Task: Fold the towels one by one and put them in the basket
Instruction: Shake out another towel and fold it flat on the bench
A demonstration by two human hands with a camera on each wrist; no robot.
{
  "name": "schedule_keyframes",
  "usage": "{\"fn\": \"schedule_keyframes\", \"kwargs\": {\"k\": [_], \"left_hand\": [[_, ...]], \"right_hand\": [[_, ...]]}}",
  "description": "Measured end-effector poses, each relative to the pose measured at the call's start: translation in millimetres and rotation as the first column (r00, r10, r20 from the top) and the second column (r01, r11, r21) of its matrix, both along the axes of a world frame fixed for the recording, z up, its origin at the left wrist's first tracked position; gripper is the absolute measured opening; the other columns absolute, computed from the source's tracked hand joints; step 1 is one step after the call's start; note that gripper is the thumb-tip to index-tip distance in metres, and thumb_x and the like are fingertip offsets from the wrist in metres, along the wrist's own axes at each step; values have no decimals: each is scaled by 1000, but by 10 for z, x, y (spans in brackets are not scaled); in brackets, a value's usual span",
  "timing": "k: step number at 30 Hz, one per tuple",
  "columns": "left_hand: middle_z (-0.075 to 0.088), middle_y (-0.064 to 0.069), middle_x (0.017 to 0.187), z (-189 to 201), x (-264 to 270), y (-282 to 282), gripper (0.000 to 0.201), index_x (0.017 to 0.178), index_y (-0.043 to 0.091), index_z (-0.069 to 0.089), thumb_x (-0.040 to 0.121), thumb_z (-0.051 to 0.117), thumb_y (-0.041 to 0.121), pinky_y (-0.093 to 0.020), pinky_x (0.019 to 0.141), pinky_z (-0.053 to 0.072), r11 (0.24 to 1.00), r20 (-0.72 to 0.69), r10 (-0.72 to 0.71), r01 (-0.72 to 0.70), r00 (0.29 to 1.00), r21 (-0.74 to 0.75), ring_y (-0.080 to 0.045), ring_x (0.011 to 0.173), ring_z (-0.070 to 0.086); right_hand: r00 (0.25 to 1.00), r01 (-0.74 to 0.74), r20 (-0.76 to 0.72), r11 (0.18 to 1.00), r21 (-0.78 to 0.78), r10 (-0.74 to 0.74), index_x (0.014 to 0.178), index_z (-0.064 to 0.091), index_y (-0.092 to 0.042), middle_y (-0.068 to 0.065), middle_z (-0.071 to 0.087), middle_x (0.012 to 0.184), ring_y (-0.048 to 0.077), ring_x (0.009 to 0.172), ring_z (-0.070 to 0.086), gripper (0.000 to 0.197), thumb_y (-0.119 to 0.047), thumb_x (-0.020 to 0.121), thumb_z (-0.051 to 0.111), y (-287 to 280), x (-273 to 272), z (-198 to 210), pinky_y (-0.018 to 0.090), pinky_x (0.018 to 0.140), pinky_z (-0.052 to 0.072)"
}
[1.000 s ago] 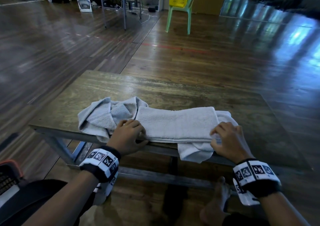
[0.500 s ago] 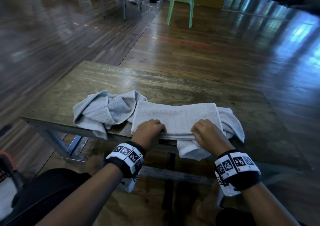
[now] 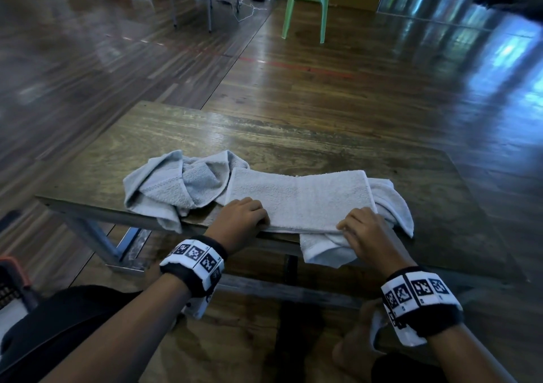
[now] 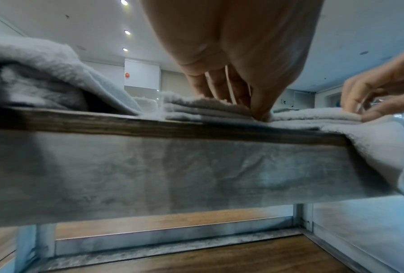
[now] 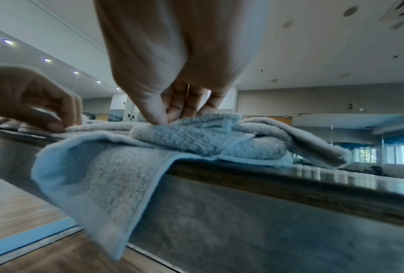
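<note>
Both the left hand (image 3: 242,216) and right hand (image 3: 363,229) pinch the near edge of the folded towel (image 3: 299,199) lying on the table (image 3: 293,147) beyond the fingers (a crumpled towel (image 3: 173,185) sits left of them).

Bare table (image 3: 308,144) beyond the folded towel (image 3: 296,197) gives passage; crumpled towel (image 3: 173,185) blocks left, another towel (image 3: 390,203) bunches right, overhanging the near edge under the right hand (image 3: 367,235).
</note>
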State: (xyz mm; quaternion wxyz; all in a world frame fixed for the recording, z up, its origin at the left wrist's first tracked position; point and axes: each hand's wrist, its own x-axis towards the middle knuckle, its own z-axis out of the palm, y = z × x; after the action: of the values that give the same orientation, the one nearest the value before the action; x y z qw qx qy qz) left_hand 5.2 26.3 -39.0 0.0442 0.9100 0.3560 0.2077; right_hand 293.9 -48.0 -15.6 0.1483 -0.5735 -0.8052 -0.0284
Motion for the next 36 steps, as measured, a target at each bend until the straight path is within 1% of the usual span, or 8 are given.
{"fn": "schedule_keyframes", "kwargs": {"k": [4, 8, 15, 21, 24, 29, 32, 36], "left_hand": [[65, 5, 83, 22, -252, 37, 9, 80, 23, 68, 73, 73, 22, -32, 67, 46, 999, -43, 35, -37, 998, -39, -20, 80, 61], [64, 8, 87, 25, -547, 51, 11, 84, 26, 67, 75, 74, 22, -29, 71, 40, 992, -55, 109, -112, 992, -62, -16, 84, 59], [63, 7, 80, 17, -726, -74, 7, 77, 23, 64, 75, 70, 26, -31, 72, 42, 969, 25, 228, -224, 973, -106, -17, 76, 60], [63, 2, 85, -28, -640, -74, 16, 90, 20, 60, 84, 59, 35, -34, 69, 50, 850, 159, 470, -397, 868, -346, -16, 79, 57], [64, 1, 91, -60, -563, -32, 26, 91, 21, 62, 84, 57, 45, -37, 76, 51, 782, 67, 535, -463, 842, -418, -19, 87, 58], [56, 0, 68, 22, -465, -6, 36, 62, 19, 51, 84, 56, 47, -33, 63, 49, 714, 9, 586, -511, 811, -479, -21, 70, 57], [60, -2, 69, 74, -413, 14, 38, 68, 13, 58, 84, 55, 48, -34, 66, 52, 680, -76, 599, -557, 797, -477, -22, 70, 59], [49, 2, 62, 100, -395, 84, 39, 59, 18, 47, 84, 53, 48, -30, 61, 44, 642, -151, 577, -560, 803, -523, -22, 66, 55]], "right_hand": [[998, 49, -24, 999, -14, -49, 81, 67, -14, 1, 63, 84, 22, 77, 59, 11, -10, 74, 74, -9, 170, 21, 43, 67, 51], [996, 60, -68, 997, -53, -63, 81, 69, -16, -2, 65, 84, 16, 77, 60, 6, -16, 77, 73, -3, 265, 45, 36, 70, 53], [989, 143, -20, 984, -110, -146, 74, 69, -17, -1, 67, 74, 15, 65, 60, 13, -26, 82, 67, 201, 120, 272, 36, 62, 51], [979, 140, -128, 977, -158, -161, 86, 68, -20, -5, 64, 78, 17, 74, 61, 15, -32, 86, 60, 693, -484, 498, 37, 70, 50], [990, 112, -53, 948, -298, -134, 107, 63, -20, -5, 64, 91, 18, 88, 62, 28, -40, 89, 55, 1015, -881, 493, 35, 79, 49], [996, 78, 70, 877, -474, -51, 128, 50, -16, 7, 55, 131, 26, 114, 54, 40, -37, 94, 48, 1516, -1413, 409, 39, 93, 44], [993, 51, 114, 853, -519, 11, 132, 46, -14, 9, 50, 135, 27, 117, 51, 39, -29, 96, 45, 1695, -1673, 324, 36, 92, 42], [990, 41, 137, 853, -520, 36, 134, 43, -12, 10, 48, 138, 27, 123, 47, 40, -23, 96, 46, 1789, -1877, 207, 36, 100, 36]]}}
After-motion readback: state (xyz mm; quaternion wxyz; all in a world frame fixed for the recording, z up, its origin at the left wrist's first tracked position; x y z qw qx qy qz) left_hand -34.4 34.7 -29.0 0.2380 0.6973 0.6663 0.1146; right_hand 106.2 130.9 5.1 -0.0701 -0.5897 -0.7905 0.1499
